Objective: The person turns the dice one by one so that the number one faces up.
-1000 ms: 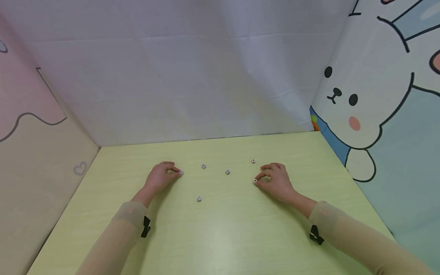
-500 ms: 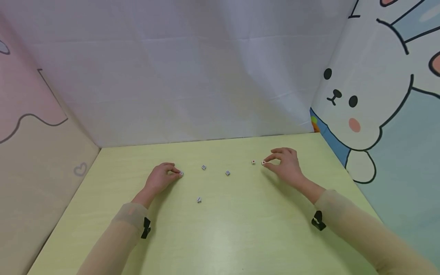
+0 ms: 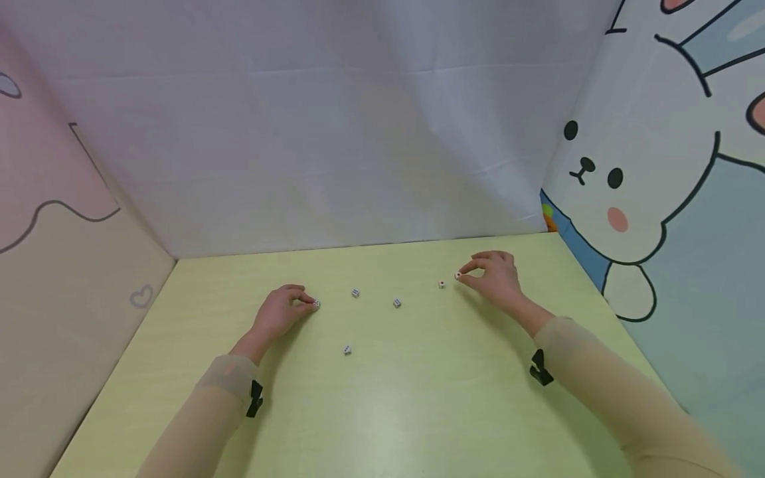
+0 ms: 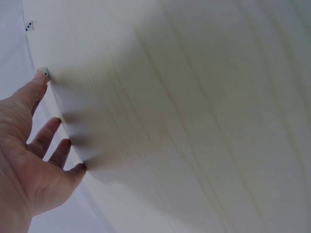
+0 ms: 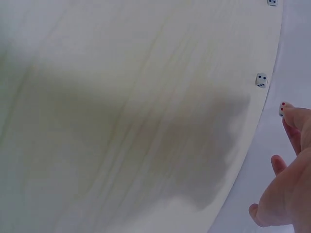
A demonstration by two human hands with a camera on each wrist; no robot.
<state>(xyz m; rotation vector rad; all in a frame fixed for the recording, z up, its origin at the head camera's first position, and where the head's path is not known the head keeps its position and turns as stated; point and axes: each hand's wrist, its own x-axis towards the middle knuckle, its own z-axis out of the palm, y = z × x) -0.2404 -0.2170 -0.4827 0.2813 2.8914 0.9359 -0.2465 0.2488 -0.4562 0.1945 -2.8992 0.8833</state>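
In the head view my left hand (image 3: 283, 312) pinches a small white die (image 3: 317, 304) between thumb and fingertips, down at the tabletop. The left wrist view shows that die (image 4: 45, 74) under the thumb tip, with the other fingertips near the wood. On the right, my right hand (image 3: 493, 279) holds another die (image 3: 457, 275) between thumb and forefinger. Red dots show on this die (image 5: 282, 109) in the right wrist view, where it looks raised off the table. Just left of it, a die with a red dot (image 3: 441, 285) lies on the table.
Between the hands lie two dice, one at the left (image 3: 355, 293) and one at the right (image 3: 397, 303). Nearer the front sits a further die (image 3: 347, 350). A white cloth (image 3: 358, 153) stands behind the pale wooden table (image 3: 382, 411), with printed cloths at both sides.
My right hand has moved away from me and a little right, carrying its die up beside the red-dotted one. The left hand stays in place with its die.
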